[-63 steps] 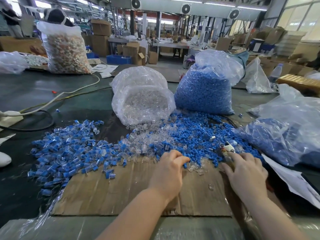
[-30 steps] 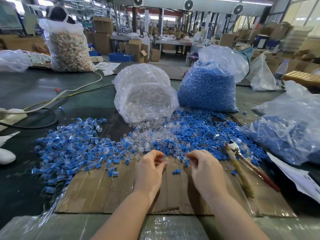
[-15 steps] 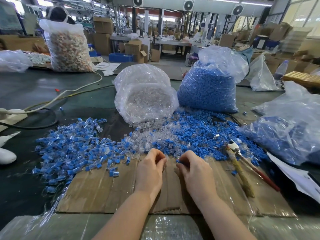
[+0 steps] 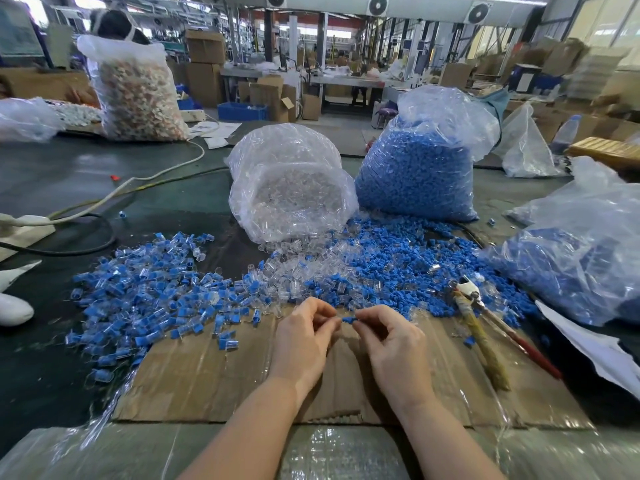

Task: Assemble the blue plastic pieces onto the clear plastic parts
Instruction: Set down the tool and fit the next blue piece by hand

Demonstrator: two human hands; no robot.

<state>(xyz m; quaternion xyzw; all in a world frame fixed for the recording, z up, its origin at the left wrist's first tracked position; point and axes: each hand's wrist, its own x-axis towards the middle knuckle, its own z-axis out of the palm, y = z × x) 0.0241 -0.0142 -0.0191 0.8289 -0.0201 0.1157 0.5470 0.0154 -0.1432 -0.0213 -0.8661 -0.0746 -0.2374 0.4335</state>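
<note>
I am now lifting both hands off the cardboard sheet [image 4: 214, 382], where half a second ago they were still picking at the edge of the heap. My right hand [image 4: 391, 344] is pinching a blue plastic piece [image 4: 348, 319] at its fingertips, pointing it toward nine o'clock at my left hand [image 4: 304, 336], whose curled fingers seem to be grasping a clear part, though I cannot make it out. So picking is over and joining is starting. Finished pieces [image 4: 149, 299] are lying at ten o'clock, loose blue pieces [image 4: 398, 268] at one o'clock.
</note>
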